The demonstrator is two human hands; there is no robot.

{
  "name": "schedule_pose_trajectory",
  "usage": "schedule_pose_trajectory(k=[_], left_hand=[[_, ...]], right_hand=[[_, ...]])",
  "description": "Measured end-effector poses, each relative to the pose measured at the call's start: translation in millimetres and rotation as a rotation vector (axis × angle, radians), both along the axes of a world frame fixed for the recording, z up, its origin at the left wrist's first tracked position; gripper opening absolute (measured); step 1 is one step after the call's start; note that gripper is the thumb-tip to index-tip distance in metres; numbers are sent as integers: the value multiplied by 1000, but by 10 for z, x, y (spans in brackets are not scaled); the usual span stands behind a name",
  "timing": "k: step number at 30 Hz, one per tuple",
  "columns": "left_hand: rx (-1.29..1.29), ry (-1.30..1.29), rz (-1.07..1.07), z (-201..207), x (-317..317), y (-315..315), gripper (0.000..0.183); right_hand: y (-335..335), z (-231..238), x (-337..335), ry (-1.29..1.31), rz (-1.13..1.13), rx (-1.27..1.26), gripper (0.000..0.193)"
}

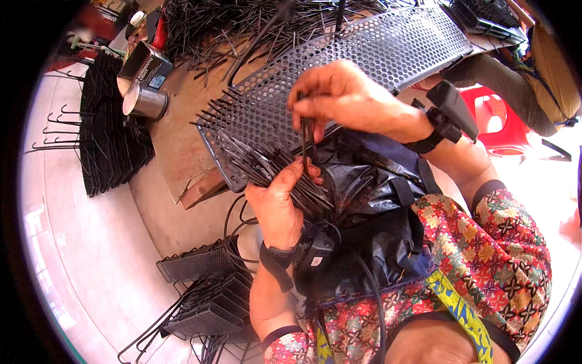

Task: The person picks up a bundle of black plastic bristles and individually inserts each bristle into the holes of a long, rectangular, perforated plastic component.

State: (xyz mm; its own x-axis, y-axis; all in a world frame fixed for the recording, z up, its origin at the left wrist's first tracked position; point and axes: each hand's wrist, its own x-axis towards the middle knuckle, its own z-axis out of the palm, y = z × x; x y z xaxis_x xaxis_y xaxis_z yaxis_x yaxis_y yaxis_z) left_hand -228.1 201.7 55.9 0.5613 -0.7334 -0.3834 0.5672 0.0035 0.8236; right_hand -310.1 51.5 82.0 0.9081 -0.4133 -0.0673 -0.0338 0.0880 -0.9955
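Note:
A bundle of thin black rods (262,165) lies in my left hand (276,203), with the thumb pressed over it. Higher up and to the right, my right hand (348,100) is closed, pinching a short black rod (305,136) that points down toward the left hand; it may be more than one. Beneath both hands slants a long dark perforated metal panel (394,42). Along its left end, several rods (219,109) stick out of the holes in a row. A shiny black cover (357,182) lies across my lap, under the bundle's near end.
Loose black rods (203,27) are heaped behind the panel on a wooden board (173,130). A metal can (145,102) and a dark box (144,65) stand at left. Black perforated racks are stacked at left (109,115) and lower left (209,312). Another person's leg (503,82) and a red plastic seat (512,130) are right.

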Motion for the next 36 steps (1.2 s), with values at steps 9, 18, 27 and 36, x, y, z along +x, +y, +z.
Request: schedule_pose_trajectory(k=[9,18,27,36], left_hand=[[-2,18,8,47,223,112,16],[-52,50,-10,18,209,178,17],[-80,109,16,38,198,184,12],[-64,103,-15,-8,211,218,19]], right_hand=[[-225,-98,539,-475,-389,-409,13],[-156,-231,639,-335,-341,-505,15],[-322,-64,657,-157,-118,-812,15],[-286,-122,954,-187,-79,-1151,13]])
